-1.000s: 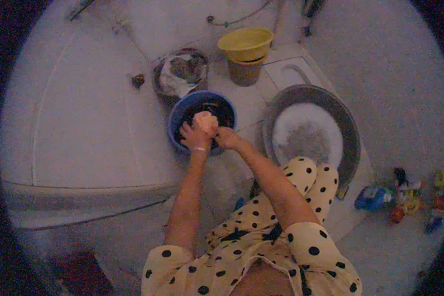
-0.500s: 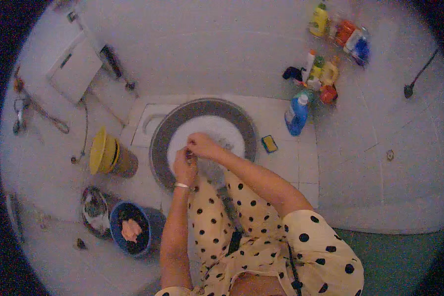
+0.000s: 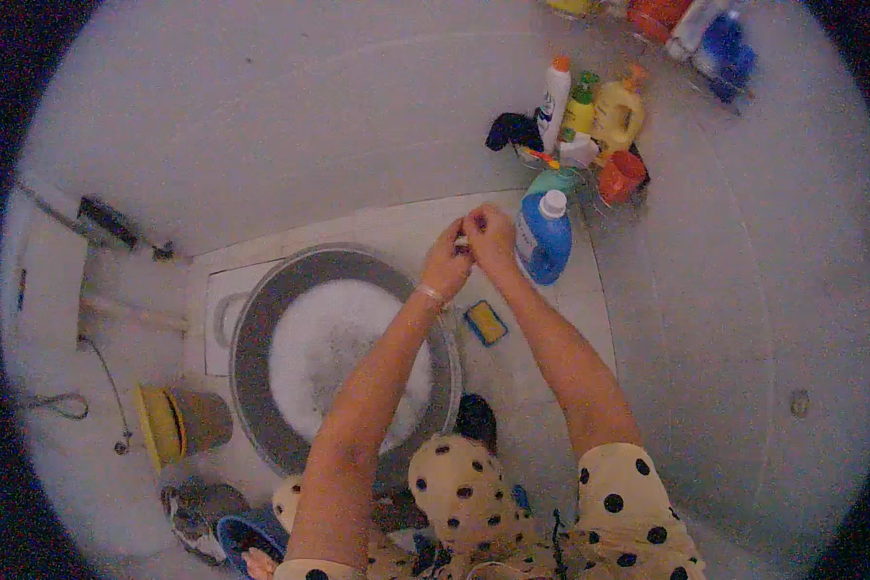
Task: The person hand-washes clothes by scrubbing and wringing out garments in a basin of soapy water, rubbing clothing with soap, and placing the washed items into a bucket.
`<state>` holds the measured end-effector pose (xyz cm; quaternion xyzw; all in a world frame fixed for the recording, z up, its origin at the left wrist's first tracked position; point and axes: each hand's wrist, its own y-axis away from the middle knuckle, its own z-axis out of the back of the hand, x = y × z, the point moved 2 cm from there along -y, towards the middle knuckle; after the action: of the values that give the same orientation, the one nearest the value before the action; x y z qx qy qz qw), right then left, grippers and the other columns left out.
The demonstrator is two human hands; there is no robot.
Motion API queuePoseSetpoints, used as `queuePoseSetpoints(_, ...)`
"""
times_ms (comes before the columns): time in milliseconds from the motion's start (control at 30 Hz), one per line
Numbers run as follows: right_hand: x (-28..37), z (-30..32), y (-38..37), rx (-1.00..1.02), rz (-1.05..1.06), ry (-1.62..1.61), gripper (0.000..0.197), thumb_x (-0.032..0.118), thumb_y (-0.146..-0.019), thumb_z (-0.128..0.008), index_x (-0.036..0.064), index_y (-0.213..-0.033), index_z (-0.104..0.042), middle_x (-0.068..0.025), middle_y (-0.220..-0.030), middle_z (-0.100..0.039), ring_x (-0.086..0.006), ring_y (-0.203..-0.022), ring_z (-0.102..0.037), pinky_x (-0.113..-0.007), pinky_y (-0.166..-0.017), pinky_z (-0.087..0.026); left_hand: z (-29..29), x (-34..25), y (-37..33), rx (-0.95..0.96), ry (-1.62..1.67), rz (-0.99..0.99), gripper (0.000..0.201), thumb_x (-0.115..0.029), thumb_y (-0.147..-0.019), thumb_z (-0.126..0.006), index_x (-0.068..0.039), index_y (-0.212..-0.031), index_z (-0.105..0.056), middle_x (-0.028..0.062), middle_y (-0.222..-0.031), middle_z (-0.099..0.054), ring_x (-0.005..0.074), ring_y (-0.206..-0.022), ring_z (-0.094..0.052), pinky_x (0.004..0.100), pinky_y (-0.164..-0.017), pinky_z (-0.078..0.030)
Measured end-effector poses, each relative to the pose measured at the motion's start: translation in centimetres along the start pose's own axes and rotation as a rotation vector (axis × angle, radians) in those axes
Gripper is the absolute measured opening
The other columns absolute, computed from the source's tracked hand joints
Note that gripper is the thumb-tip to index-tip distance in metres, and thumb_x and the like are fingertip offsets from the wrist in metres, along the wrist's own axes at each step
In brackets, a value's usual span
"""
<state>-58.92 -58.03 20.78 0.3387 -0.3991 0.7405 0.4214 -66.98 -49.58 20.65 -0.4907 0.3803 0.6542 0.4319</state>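
My left hand and my right hand meet at the fingertips, out past the right rim of a large grey basin. Both are closed, fingers pinched together around something small, perhaps whitish, that the fingers mostly hide. White suds fill the basin's middle. Just right of my right hand stands a blue bottle with a white cap. A yellow sponge with a dark edge lies on the tiles below my hands.
Behind the blue bottle a corner rack holds a white bottle, a yellow jug, a red cup and a dark cloth. At left are a yellow and brown bucket and a blue bucket. Walls rise behind and right.
Both hands have moved from over the suds to the right, beside the blue bottle, still together. The view has shifted too, so the basin sits lower and further left.
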Motion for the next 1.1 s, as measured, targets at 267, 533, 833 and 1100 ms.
queuePoseSetpoints(267,2.3,5.5,-16.3,-0.316,0.225,0.576,0.053,0.019,-0.078,-0.068,0.0023,-0.125,-0.050,-0.0258,-0.113,-0.054,-0.0420,-0.103,-0.056,-0.049,-0.089,-0.047,-1.8,-9.4,-10.7,0.147,0.257,-0.044,0.066,0.001,-0.080,-0.055,-0.006,-0.143,-0.035,0.0123,-0.133,-0.053,0.0194,-0.090,-0.064,0.0308,-0.066,-0.052)
queuePoseSetpoints(533,0.6,9.9,-27.5,-0.015,-0.017,0.865,0.027,0.011,-0.081,-0.057,0.0040,-0.106,-0.063,-0.0194,-0.107,-0.060,-0.0374,-0.097,-0.059,-0.047,-0.081,-0.051,-4.4,-10.8,-13.6,0.285,0.448,0.319,0.057,-0.006,-0.080,-0.061,-0.005,-0.135,-0.045,0.0111,-0.132,-0.051,0.0215,-0.096,-0.061,0.0361,-0.070,-0.053)
queuePoseSetpoints(833,1.0,14.4,-18.6,-0.014,0.321,-0.075,0.026,0.004,-0.083,-0.052,0.0011,-0.108,-0.055,-0.0167,-0.097,-0.059,-0.0313,-0.088,-0.061,-0.039,-0.076,-0.050,-8.4,-14.8,-18.8,-0.008,1.043,0.388,0.046,-0.046,-0.087,-0.062,-0.007,-0.112,-0.058,0.0091,-0.102,-0.062,0.0248,-0.091,-0.062,0.0362,-0.072,-0.054)
queuePoseSetpoints(1100,-2.9,6.7,-7.3,0.360,-0.456,-0.486,0.026,0.014,-0.095,-0.044,-0.0005,-0.116,-0.049,-0.0132,-0.086,-0.061,-0.0190,-0.051,-0.059,-0.032,-0.041,-0.049,-1.1,-10.3,-10.2,-0.131,0.318,0.779,0.033,-0.035,-0.086,-0.065,-0.009,-0.106,-0.064,0.0085,-0.087,-0.069,0.0209,-0.070,-0.067,0.0349,-0.061,-0.057)
